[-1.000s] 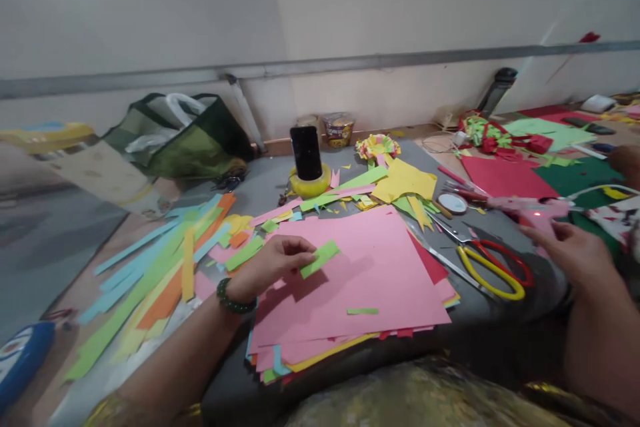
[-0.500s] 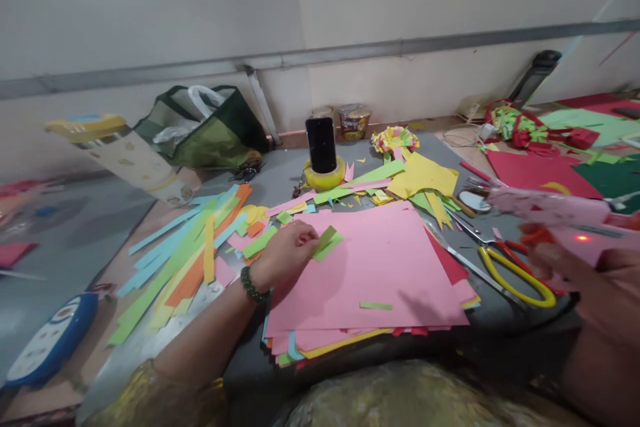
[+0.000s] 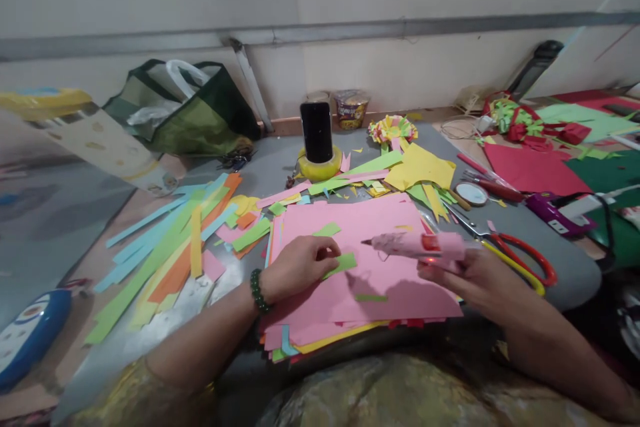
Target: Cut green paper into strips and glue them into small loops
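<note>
My left hand [image 3: 300,267], a green bead bracelet at its wrist, pinches a short green paper strip [image 3: 343,263] over a stack of pink paper [image 3: 400,304]. From the right, my right hand [image 3: 480,280] grips a pink hot glue gun [image 3: 415,245], its small red light lit. The gun's dark nozzle points left, just above and to the right of the held strip, apart from it. Another green paper piece [image 3: 327,230] lies on the pink sheet behind my fingers, and a narrow green strip [image 3: 371,298] rests nearer the front edge.
Scissors with red and yellow handles [image 3: 525,264] lie right of the stack. Coloured paper strips [image 3: 160,260] spread out at left. Behind stand a phone [image 3: 317,134] on a yellow tape roll [image 3: 320,166] and a paper flower [image 3: 393,130]. A tumbler [image 3: 95,140] leans at left.
My right hand has brought the glue gun leftward from the right side to over the pink stack. My left hand has shifted slightly; one green piece now lies on the sheet, another is pinched.
</note>
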Demonstrator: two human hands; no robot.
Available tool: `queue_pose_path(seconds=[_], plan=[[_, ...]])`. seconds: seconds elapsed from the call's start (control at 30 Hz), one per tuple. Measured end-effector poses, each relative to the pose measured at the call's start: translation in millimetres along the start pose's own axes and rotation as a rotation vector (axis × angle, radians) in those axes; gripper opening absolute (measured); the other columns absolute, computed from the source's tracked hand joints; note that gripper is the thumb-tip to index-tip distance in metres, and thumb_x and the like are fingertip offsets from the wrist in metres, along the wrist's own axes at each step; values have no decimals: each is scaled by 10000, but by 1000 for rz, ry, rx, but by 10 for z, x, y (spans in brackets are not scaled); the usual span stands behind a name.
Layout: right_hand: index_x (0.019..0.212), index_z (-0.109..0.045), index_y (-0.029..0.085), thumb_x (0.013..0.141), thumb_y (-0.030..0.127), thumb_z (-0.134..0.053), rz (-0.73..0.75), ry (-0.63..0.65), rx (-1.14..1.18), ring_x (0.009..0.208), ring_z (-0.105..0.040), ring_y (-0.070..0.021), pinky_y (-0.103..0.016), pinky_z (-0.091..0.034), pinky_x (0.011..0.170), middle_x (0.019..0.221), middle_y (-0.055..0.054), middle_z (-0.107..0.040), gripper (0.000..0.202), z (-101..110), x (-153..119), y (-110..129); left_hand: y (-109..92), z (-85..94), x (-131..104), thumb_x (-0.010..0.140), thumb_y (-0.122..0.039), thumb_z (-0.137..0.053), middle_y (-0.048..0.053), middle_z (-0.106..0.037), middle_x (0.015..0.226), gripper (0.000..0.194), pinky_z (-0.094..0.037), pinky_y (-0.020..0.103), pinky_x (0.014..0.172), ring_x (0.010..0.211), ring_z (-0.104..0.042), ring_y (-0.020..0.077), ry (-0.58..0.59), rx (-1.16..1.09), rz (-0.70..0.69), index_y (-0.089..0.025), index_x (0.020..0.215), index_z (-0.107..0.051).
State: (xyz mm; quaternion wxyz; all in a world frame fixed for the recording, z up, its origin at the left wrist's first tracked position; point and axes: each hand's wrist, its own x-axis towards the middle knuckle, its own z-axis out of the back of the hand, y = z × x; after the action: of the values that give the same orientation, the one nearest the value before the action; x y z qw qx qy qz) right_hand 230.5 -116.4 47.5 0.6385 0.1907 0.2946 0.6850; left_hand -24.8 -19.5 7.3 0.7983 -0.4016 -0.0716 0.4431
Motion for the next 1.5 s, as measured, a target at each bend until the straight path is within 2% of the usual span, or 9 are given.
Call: queue_pose_path(seconds=[0.1, 0.27, 0.47, 0.63, 1.17, 1.27, 1.37, 1.43, 1.5], plan=[[732, -676, 243, 865, 678, -443, 23, 71, -118, 522, -549, -181, -295, -457, 511, 573, -11, -596, 511, -95, 71, 14, 1, -17, 5, 800, -247, -515, 33, -757, 863, 234, -448, 280, 698, 774, -644, 190, -26, 30, -9, -203, 845, -740], [867, -663, 233, 906, 575, -468, 77, 126, -188, 628, -608, -193, -287, -449, 581, 742, -43, -687, 395, -157, 164, 69, -20, -25, -10, 789, -202, -533, 34, -738, 796, 199, -417, 277, 642, 711, -623, 183, -55, 120, 16, -189, 836, -726], [975, -672, 209, 906, 565, -459, 31, 197, -227, 709, -650, -219, -287, -444, 605, 834, -77, -728, 420, -144, 214, 139, -28, -36, -13, 795, -191, -542, 24, -736, 801, 190, -408, 270, 631, 707, -623, 177, -62, 136, 19, -201, 851, -723], [1041, -677, 218, 912, 537, -464, 74, 242, -203, 791, -675, -233, -291, -467, 662, 934, -82, -742, 405, -118, 225, 125, -27, -32, -9, 788, -177, -571, 17, -735, 782, 168, -408, 273, 632, 700, -631, 182, -59, 152, 35, -208, 853, -722], [1135, -678, 237, 941, 509, -455, 108, 285, -125, 886, -682, -237, -309, -493, 766, 1010, -73, -734, 401, -68, 238, 203, -29, -35, -16, 794, -180, -555, 29, -735, 802, 180, -410, 275, 638, 716, -631, 182, -66, 157, 24, -196, 861, -722], [892, -717, 235, 947, 484, -462, 194, 259, -69, 794, -672, -209, -292, -503, 747, 842, -50, -718, 361, -18, 184, 184, -23, -29, -18, 790, -188, -559, 33, -734, 799, 177, -409, 271, 627, 706, -626, 180, -72, 137, 18, -189, 858, -723], [650, -663, 231, 901, 545, -509, 176, 91, -18, 508, -560, -170, -281, -474, 531, 548, -9, -583, 431, -6, 90, 132, -11, -18, -11, 782, -229, -558, 41, -738, 790, 199, -416, 269, 621, 699, -629, 184, -76, 107, 21, -178, 867, -731], [653, -679, 228, 883, 547, -537, 165, 51, 62, 461, -526, -166, -283, -456, 479, 501, -2, -556, 418, -3, 22, 106, -5, -7, -7, 773, -258, -549, 50, -746, 798, 228, -432, 270, 629, 706, -640, 191, -71, 73, 17, -171, 862, -740], [768, -729, 223, 886, 499, -551, 188, 44, 160, 546, -594, -193, -295, -501, 549, 582, -21, -638, 349, 30, -44, 95, -3, 9, -6, 768, -283, -532, 58, -762, 836, 257, -453, 272, 659, 735, -657, 200, -61, 3, -4, -172, 841, -752]])
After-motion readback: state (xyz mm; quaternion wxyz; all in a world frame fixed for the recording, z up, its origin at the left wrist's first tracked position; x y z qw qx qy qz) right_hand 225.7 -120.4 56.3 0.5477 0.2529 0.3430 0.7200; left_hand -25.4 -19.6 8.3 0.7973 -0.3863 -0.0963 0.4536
